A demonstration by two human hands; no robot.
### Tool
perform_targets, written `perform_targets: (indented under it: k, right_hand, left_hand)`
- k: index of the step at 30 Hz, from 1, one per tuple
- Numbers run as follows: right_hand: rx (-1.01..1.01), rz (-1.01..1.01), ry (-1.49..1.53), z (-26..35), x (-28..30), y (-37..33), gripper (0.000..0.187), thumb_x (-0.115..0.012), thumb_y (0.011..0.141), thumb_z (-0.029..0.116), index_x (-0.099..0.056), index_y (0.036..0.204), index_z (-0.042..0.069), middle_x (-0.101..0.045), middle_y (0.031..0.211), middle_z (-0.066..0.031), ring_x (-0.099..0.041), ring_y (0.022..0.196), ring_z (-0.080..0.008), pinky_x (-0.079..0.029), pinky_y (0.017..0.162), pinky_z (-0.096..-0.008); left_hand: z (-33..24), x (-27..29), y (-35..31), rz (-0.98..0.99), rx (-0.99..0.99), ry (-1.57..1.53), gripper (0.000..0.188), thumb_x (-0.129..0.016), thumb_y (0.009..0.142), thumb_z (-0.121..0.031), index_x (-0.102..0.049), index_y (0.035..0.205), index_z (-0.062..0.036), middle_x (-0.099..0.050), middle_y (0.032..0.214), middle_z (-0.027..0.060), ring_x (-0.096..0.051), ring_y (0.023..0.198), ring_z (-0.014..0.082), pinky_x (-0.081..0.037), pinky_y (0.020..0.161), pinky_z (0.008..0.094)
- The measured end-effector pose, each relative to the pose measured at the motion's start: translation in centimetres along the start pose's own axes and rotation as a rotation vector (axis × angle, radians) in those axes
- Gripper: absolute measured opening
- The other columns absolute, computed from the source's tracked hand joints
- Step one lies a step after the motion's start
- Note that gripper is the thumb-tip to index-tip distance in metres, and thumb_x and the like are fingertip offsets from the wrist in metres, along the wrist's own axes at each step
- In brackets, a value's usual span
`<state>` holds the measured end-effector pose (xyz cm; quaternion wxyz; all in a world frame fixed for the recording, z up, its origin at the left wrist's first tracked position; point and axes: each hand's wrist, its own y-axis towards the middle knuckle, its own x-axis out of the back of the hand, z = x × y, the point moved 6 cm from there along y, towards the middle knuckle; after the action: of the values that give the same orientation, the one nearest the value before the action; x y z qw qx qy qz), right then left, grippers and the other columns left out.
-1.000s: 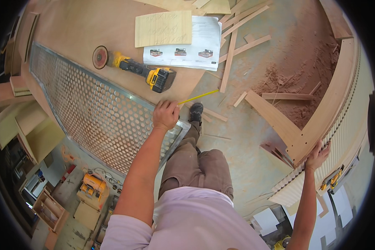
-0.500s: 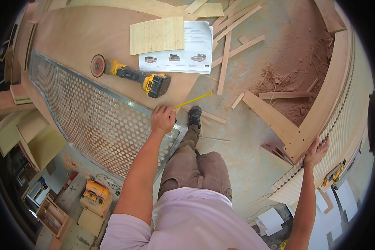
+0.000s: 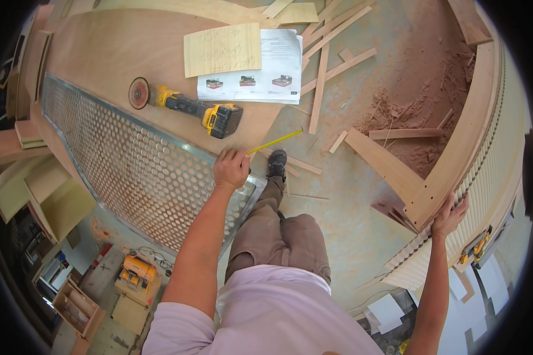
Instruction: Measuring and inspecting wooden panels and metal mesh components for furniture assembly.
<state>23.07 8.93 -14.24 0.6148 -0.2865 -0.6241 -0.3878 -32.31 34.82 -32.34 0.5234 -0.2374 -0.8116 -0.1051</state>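
Observation:
My left hand is closed around a tape measure, whose case is hidden in the fingers. Its yellow blade sticks out to the upper right over the floor, free at the tip. That hand is at the right end of a metal-framed perforated panel. On the far right, my right hand grips the near corner of a curved wooden frame, its fingers over the edge where a ribbed, slatted panel runs alongside.
A yellow and black cordless grinder lies on a wooden sheet beside printed papers and a marked wood piece. Loose wood strips and reddish sawdust cover parts of the floor. An orange machine stands lower left.

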Motion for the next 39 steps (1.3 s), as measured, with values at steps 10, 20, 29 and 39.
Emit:
perform_targets:
  k: [10,20,29,39]
  right_hand:
    - [-0.012,0.003,0.005,-0.05,0.00,-0.05,0.075,-0.048,0.088,0.056,-0.035,0.138,0.003,-0.037,0.139,-0.0214,-0.033,0.129,-0.0377,-0.027,0.106,-0.0453]
    - [0.002,0.011,0.006,-0.09,0.02,0.04,0.075,-0.047,0.088,0.058,-0.035,0.139,0.004,-0.037,0.139,-0.0205,-0.034,0.129,-0.0371,-0.027,0.106,-0.0448]
    - [-0.007,0.015,-0.001,-0.04,0.06,-0.09,0.075,-0.045,0.089,0.058,-0.033,0.140,0.004,-0.037,0.139,-0.0197,-0.033,0.130,-0.0367,-0.027,0.106,-0.0449]
    - [0.002,0.018,0.001,0.01,-0.04,-0.11,0.075,-0.046,0.089,0.057,-0.034,0.139,0.003,-0.038,0.139,-0.0201,-0.034,0.129,-0.0367,-0.027,0.106,-0.0443]
  left_hand:
    - [-0.13,0.24,0.17,-0.009,-0.007,-0.013,0.011,-0.054,0.083,-0.017,-0.060,0.088,-0.0089,-0.057,0.077,0.0103,-0.054,0.073,0.0335,-0.046,0.066,0.0426]
    - [-0.09,0.20,0.04,-0.017,-0.006,-0.005,0.012,-0.054,0.082,-0.017,-0.061,0.089,-0.0095,-0.059,0.078,0.0096,-0.055,0.074,0.0331,-0.046,0.066,0.0420]
    - [-0.17,0.25,0.05,-0.017,-0.008,-0.004,0.011,-0.054,0.082,-0.017,-0.060,0.088,-0.0096,-0.059,0.078,0.0095,-0.055,0.074,0.0327,-0.046,0.066,0.0423]
    - [-0.06,0.28,0.01,-0.018,0.000,0.004,0.011,-0.054,0.082,-0.017,-0.061,0.087,-0.0095,-0.059,0.078,0.0096,-0.055,0.074,0.0327,-0.046,0.066,0.0423]
